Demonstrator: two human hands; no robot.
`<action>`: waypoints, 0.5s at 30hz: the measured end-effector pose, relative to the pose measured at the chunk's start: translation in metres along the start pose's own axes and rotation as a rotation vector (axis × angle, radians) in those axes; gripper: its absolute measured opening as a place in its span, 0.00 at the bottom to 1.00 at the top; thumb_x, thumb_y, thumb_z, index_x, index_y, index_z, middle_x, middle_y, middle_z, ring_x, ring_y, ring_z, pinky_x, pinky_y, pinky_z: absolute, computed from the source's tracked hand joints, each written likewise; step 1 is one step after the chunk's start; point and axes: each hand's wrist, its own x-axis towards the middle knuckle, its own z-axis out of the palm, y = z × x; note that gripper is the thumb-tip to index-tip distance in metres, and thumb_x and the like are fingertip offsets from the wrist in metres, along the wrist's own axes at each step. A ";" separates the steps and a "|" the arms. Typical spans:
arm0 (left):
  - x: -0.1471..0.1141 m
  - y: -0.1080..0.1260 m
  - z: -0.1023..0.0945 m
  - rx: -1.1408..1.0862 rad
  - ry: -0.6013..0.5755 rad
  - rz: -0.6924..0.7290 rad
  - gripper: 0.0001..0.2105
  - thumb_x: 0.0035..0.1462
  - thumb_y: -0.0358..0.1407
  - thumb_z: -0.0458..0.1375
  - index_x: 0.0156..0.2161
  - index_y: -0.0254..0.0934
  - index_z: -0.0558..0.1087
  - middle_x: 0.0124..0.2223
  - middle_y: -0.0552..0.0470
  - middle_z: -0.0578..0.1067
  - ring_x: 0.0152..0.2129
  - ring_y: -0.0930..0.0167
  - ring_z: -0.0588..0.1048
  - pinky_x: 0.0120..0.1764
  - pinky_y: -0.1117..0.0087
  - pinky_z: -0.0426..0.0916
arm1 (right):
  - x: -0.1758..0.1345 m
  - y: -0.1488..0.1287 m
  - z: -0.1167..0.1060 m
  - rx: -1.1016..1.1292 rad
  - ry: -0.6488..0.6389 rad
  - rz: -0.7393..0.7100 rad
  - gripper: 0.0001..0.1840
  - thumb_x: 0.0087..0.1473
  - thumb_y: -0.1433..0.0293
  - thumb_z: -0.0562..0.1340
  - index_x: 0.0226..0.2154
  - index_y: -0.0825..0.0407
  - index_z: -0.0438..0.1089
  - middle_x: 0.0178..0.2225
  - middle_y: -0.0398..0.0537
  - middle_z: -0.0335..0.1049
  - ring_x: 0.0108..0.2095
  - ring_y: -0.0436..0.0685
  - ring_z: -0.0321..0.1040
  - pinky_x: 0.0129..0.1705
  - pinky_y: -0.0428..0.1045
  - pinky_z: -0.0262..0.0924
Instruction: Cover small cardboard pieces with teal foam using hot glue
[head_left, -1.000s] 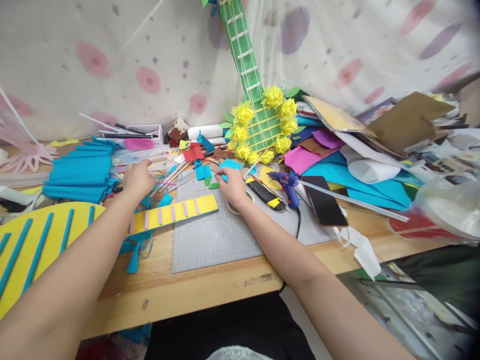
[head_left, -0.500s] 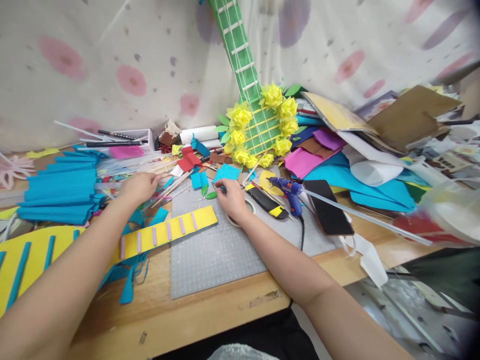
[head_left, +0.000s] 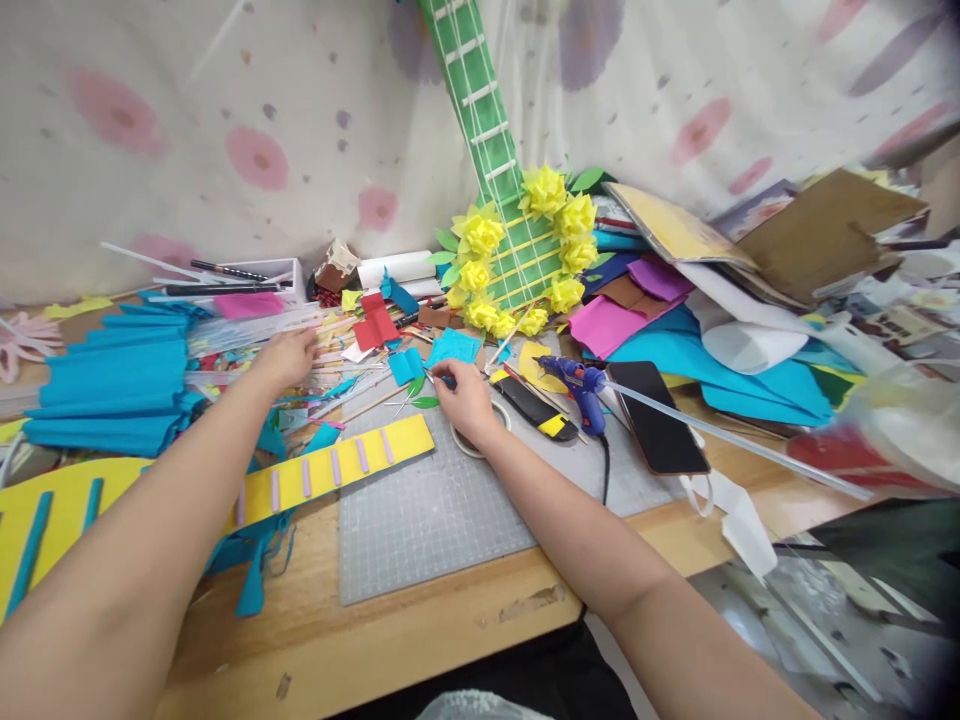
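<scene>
My left hand (head_left: 286, 360) reaches into a pile of thin sticks and paper scraps at the back of the table. Its fingers are bent together, and whatever is between them cannot be made out. My right hand (head_left: 461, 398) rests over the grey cutting mat (head_left: 442, 520), thumb and fingers pinched; anything in them is too small to name. Beside its fingertips lie green paper leaves (head_left: 425, 403) and blue paper pieces (head_left: 406, 367). A roll of tape (head_left: 470, 452) sits partly under the right wrist. Below the left forearm stretches a yellow guitar-shaped cutout (head_left: 326, 475) with lilac strips.
A green paper guitar (head_left: 487, 130) with yellow flowers leans at the back. On the right are a black-and-yellow cutter (head_left: 534, 405), a blue glue gun (head_left: 589, 385) with a long glue stick, a phone (head_left: 658, 418) and stacked papers (head_left: 720, 375). Pleated blue paper (head_left: 112, 385) lies left.
My left hand has shifted slightly left and up within the pile, and sticks and scraps near it have moved. My right hand stays almost in place with its fingers pinched.
</scene>
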 end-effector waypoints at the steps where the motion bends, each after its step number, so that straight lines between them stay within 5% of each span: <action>1: 0.001 0.001 0.001 -0.001 0.010 -0.003 0.23 0.59 0.34 0.43 0.57 0.26 0.63 0.58 0.36 0.64 0.54 0.59 0.63 0.55 0.61 0.55 | 0.000 0.000 0.000 -0.004 -0.003 -0.001 0.09 0.51 0.74 0.56 0.35 0.51 0.71 0.37 0.47 0.72 0.42 0.56 0.64 0.46 0.52 0.58; 8: 0.000 0.017 -0.008 -0.029 0.204 -0.073 0.17 0.57 0.36 0.46 0.43 0.32 0.74 0.47 0.39 0.72 0.47 0.57 0.68 0.46 0.60 0.64 | -0.001 -0.001 0.000 -0.014 -0.001 -0.013 0.09 0.52 0.74 0.56 0.35 0.52 0.71 0.37 0.47 0.73 0.41 0.57 0.64 0.45 0.52 0.57; 15: 0.021 0.029 -0.022 -0.011 -0.060 -0.188 0.16 0.56 0.32 0.46 0.45 0.32 0.72 0.47 0.35 0.73 0.44 0.55 0.72 0.41 0.59 0.66 | 0.000 0.002 0.001 -0.026 -0.002 -0.022 0.09 0.52 0.74 0.56 0.35 0.51 0.71 0.36 0.46 0.73 0.41 0.57 0.64 0.46 0.52 0.57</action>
